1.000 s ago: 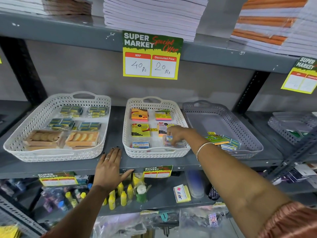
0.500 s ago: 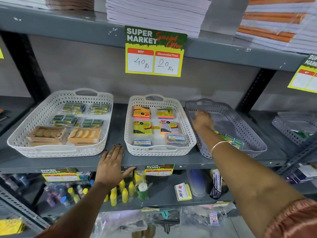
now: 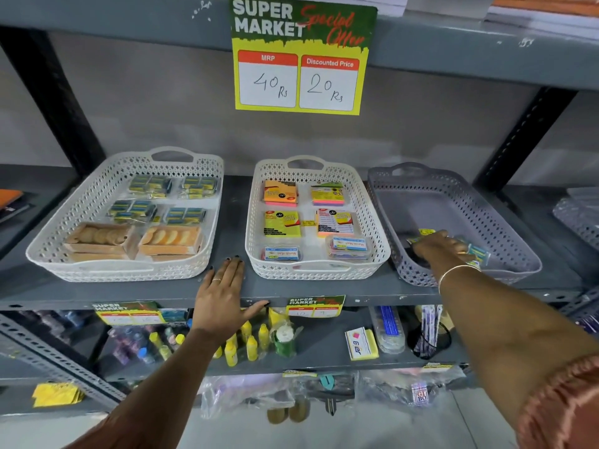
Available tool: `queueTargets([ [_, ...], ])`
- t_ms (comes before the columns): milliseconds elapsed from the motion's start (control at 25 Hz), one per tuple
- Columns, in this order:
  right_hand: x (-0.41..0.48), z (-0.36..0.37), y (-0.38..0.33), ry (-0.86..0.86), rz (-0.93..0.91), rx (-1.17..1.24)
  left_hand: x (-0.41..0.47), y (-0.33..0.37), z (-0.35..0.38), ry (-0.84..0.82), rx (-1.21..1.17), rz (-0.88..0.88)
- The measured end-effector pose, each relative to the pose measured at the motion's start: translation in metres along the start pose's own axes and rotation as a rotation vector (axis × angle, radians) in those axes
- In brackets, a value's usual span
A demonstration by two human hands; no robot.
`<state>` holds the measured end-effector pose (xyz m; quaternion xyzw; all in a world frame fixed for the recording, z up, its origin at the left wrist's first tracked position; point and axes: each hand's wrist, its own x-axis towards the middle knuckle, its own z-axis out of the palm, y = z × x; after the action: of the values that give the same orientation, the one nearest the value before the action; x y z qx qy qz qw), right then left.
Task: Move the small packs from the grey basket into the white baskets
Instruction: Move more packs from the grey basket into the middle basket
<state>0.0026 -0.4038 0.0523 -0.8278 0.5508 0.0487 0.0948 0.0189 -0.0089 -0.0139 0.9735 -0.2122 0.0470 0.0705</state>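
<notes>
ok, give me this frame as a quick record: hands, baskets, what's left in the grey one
left hand: flat on shelf edge, between the two white baskets, holding nothing
right hand: inside grey basket, on the remaining packs; grasp unclear
grey basket contents: few small packs at near end, rest bare
middle white basket: six packs in three rows
left white basket: packs in three rows

The grey basket (image 3: 460, 202) and the two white baskets (image 3: 97, 202) (image 3: 366, 202) looked like matt moulded plastic, pierced in a lattice along their walls. The shelf (image 3: 233, 202) under them was grey painted metal, dull and a little scuffed. The small packs (image 3: 348, 246) lay in glossy clear wrap, and the price sign (image 3: 299, 56) was smooth printed paper.
</notes>
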Motion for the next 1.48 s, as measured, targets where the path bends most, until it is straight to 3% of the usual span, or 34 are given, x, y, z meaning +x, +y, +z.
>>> queueTargets([
  [240, -0.003, -0.003, -0.001, 0.116, -0.025, 0.055, -0.001, 0.000, 0.001, 0.032, 0.006, 0.003],
  [400, -0.021, -0.029, -0.024, 0.177, -0.070, 0.232, 0.000, 0.000, 0.002, 0.050, 0.022, 0.009],
  [520, -0.046, -0.054, -0.064, 0.144, -0.162, 0.368, 0.001, 0.000, 0.003, 0.064, 0.025, 0.012],
  [680, -0.096, -0.047, -0.124, 0.127, -0.393, 0.362, 0.001, -0.002, 0.003, 0.066, 0.022, 0.019],
  [880, -0.148, -0.005, -0.178, -0.021, -0.548, 0.299, 0.001, -0.001, 0.004, 0.070, -0.002, 0.032],
  [1080, -0.161, 0.032, -0.196, -0.127, -0.508, 0.231, 0.003, -0.004, 0.007, 0.095, -0.006, 0.066],
  [1480, -0.170, 0.056, -0.207, -0.075, -0.426, 0.080, 0.002, -0.005, 0.011, 0.067, 0.008, 0.061],
])
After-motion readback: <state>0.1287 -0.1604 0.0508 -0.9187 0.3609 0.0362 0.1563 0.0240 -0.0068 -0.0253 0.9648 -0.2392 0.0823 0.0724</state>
